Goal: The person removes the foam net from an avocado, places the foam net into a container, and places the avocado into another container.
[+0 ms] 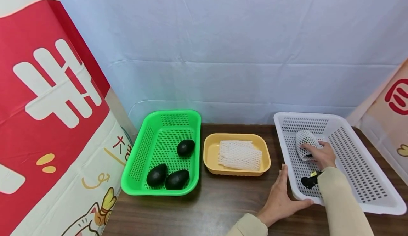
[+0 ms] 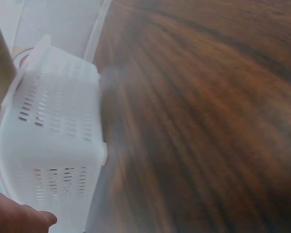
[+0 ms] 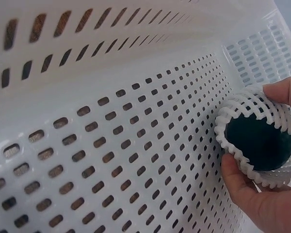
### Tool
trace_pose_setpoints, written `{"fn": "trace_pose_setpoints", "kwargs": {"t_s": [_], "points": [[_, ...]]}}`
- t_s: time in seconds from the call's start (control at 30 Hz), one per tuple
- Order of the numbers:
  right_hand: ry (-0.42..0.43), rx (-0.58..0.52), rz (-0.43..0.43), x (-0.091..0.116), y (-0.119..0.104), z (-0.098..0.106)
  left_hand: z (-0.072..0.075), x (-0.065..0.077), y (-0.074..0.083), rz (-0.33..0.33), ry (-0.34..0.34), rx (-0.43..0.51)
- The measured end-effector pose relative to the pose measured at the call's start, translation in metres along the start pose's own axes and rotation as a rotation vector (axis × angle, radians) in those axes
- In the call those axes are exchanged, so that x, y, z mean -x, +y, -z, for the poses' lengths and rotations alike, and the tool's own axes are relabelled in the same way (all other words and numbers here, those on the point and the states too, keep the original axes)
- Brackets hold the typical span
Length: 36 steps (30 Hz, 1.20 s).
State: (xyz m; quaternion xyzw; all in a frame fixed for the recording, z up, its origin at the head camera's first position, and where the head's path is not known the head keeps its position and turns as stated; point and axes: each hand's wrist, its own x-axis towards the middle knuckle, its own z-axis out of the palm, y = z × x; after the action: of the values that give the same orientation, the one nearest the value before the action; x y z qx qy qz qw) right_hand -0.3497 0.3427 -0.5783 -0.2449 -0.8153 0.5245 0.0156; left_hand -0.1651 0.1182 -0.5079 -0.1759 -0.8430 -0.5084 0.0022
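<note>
In the head view my right hand (image 1: 322,154) is inside the white basket (image 1: 376,165), gripping an avocado in a white foam net sleeve (image 1: 301,140). The right wrist view shows thumb and fingers on either side of the foam net sleeve (image 3: 252,104), with the dark avocado (image 3: 262,143) visible through its open end. My left hand (image 1: 280,200) rests at the basket's near left corner, its fingers straight along the outer side and the thumb along the front rim. Part of that left hand (image 2: 17,216) shows beside the basket wall (image 2: 53,141) in the left wrist view.
A green basket (image 1: 129,183) on the left holds three dark avocados (image 1: 176,179). Between the baskets stands a yellow tray (image 1: 210,165) with white foam net sleeves (image 1: 240,154) in it. A black object with a yellow tag (image 1: 309,181) is by my right wrist. Cloth hangs behind the brown table (image 1: 223,200).
</note>
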Motion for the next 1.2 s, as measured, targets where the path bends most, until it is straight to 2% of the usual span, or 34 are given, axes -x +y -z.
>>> {"fn": "trace_pose_setpoints", "kwargs": {"t_s": [0.2, 0.47, 0.77, 1.03, 1.2], "points": [[-0.004, -0.001, 0.023, 0.001, 0.001, -0.002, 0.002, -0.008, 0.003, 0.003, -0.052, -0.032], [-0.008, -0.018, -0.004, 0.000, -0.002, -0.001, 0.004, -0.012, 0.004, -0.018, -0.045, -0.069], [0.023, -0.004, -0.002, 0.007, -0.010, 0.007, 0.003, -0.011, 0.004, 0.005, -0.056, -0.068], [0.024, -0.002, 0.013, 0.011, -0.017, 0.012, 0.008, -0.012, 0.005, 0.027, -0.090, 0.014], [0.003, -0.033, 0.037, 0.017, -0.027, 0.018, 0.014, -0.013, 0.008, 0.034, -0.095, 0.022]]}}
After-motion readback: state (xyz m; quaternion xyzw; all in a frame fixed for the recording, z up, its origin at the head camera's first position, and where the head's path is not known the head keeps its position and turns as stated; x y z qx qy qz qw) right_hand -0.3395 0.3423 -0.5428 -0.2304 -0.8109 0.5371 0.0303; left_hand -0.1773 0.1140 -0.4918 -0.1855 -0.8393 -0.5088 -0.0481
